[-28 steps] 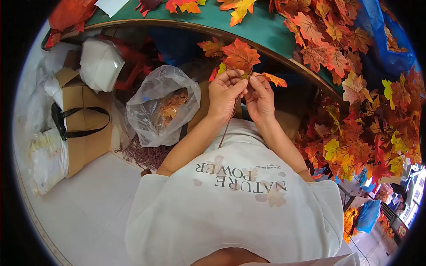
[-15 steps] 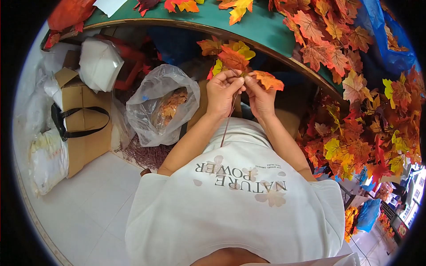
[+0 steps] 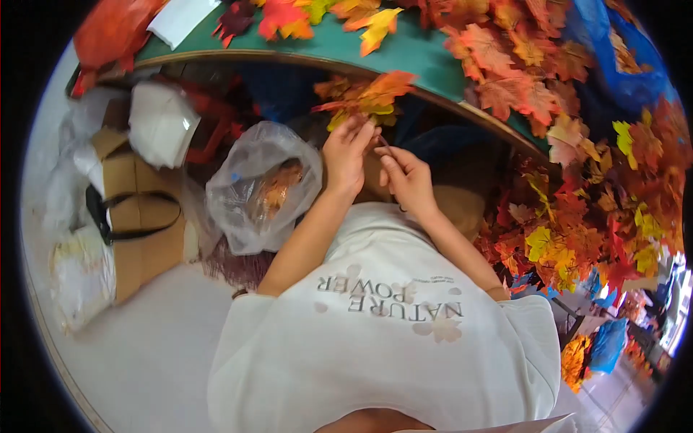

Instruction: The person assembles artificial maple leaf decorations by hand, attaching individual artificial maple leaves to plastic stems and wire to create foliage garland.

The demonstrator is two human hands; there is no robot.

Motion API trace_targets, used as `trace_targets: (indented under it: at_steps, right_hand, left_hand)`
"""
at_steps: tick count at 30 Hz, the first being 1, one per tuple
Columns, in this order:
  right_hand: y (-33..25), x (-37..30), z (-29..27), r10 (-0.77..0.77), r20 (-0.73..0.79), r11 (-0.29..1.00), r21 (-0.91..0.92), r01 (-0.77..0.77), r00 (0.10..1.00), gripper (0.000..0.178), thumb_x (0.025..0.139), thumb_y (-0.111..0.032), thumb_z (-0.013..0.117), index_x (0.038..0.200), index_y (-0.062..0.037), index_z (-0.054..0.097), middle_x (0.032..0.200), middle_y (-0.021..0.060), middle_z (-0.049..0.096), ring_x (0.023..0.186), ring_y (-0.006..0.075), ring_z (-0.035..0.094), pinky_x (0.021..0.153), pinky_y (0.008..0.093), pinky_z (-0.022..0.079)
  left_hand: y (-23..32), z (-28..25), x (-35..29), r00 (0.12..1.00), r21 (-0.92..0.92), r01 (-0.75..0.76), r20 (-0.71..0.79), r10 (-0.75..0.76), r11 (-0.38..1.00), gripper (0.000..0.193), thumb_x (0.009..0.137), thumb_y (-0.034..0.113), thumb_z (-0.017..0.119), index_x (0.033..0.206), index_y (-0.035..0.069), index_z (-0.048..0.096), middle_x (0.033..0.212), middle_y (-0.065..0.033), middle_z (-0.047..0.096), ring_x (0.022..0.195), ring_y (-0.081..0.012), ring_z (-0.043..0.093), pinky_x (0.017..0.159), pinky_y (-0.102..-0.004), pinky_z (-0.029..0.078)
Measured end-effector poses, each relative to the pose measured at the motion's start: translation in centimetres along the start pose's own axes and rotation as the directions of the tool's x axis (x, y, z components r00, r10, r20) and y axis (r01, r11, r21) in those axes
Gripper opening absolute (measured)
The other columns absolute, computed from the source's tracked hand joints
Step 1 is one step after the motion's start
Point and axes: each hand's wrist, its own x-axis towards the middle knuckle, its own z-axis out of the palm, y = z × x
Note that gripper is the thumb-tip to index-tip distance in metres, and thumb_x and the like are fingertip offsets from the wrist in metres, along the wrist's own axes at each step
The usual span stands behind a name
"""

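Note:
A spray of artificial maple leaves (image 3: 386, 88), orange with some yellow, stands up just in front of the green table's edge. Its base is pinched in the closed fingers of my left hand (image 3: 345, 160). Slightly lower and to the right, my right hand (image 3: 410, 182) is closed around the thin brown stem (image 3: 384, 144), which runs down from the leaves. The lower tip of the stem shows below that hand. Motion blurs the leaves a little, and my fingers hide where they join the stem.
Loose maple leaves (image 3: 375, 30) lie on the green table (image 3: 289, 40). Thick leaf bunches (image 3: 570, 216) hang at the right, below a blue plastic bag (image 3: 635, 65). A clear plastic bag (image 3: 242, 209) holding brownish leaves is left of my arm, near a cardboard box (image 3: 148, 249).
My right hand has slid down from the leaf joint onto the stem. An orange leaf that stuck out to the right now points up with the others. The stem has tilted.

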Motion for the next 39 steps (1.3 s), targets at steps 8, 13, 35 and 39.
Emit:
trace_targets:
  at_steps: [8, 13, 35, 39]
  right_hand:
    - [3.0, 0.4, -0.8, -0.602, 0.363, -0.125, -0.923, 0.364, 0.712, 0.043, 0.073, -0.017, 0.055, 0.112, -0.0004, 0.057, 0.062, 0.0002, 0.051, 0.054, 0.0138, 0.052, 0.044, 0.0276, 0.042]
    - [2.4, -0.2, -2.1, -0.564, 0.448, -0.040, -0.854, 0.519, 0.694, 0.042, 0.075, -0.022, 0.060, 0.112, -0.0019, 0.056, 0.078, 0.0033, 0.058, 0.065, 0.0176, 0.056, 0.053, 0.0268, 0.047]
    - [-10.3, -3.7, -24.5, -0.789, -0.263, 0.062, -0.933, -0.354, 0.556, 0.018, 0.079, -0.008, 0.059, 0.097, -0.0053, 0.059, 0.091, 0.0142, 0.052, 0.086, 0.0313, 0.055, 0.071, 0.0366, 0.048]
    - [-11.6, -3.6, -24.3, -0.730, -0.343, 0.182, -0.931, -0.315, 0.591, 0.023, 0.082, -0.008, 0.058, 0.104, -0.0010, 0.054, 0.093, 0.0196, 0.049, 0.087, 0.0361, 0.054, 0.075, 0.0396, 0.046]
  left_hand:
    - [-3.3, -2.2, -2.4, 0.943, -0.119, 0.313, -0.083, -0.323, 0.942, 0.025, 0.088, 0.011, 0.059, 0.110, 0.000, 0.057, 0.106, -0.0056, 0.060, 0.096, -0.0156, 0.057, 0.084, -0.0278, 0.047]
    - [-4.4, -4.1, -1.4, 0.901, -0.182, 0.398, -0.108, -0.420, 0.899, 0.017, 0.090, 0.011, 0.055, 0.107, 0.007, 0.056, 0.097, -0.0045, 0.060, 0.092, -0.0158, 0.058, 0.082, -0.0309, 0.049]
    - [-2.0, -6.1, -0.7, 0.803, -0.120, 0.592, 0.183, -0.568, 0.797, 0.019, 0.089, 0.011, 0.056, 0.107, 0.008, 0.060, 0.081, 0.0001, 0.059, 0.059, -0.0072, 0.051, 0.061, -0.0250, 0.046]
    - [-2.1, -6.0, -0.3, 0.806, -0.127, 0.582, 0.219, -0.550, 0.803, 0.023, 0.088, 0.009, 0.056, 0.111, 0.007, 0.059, 0.084, 0.0004, 0.059, 0.062, -0.0075, 0.052, 0.063, -0.0247, 0.047]
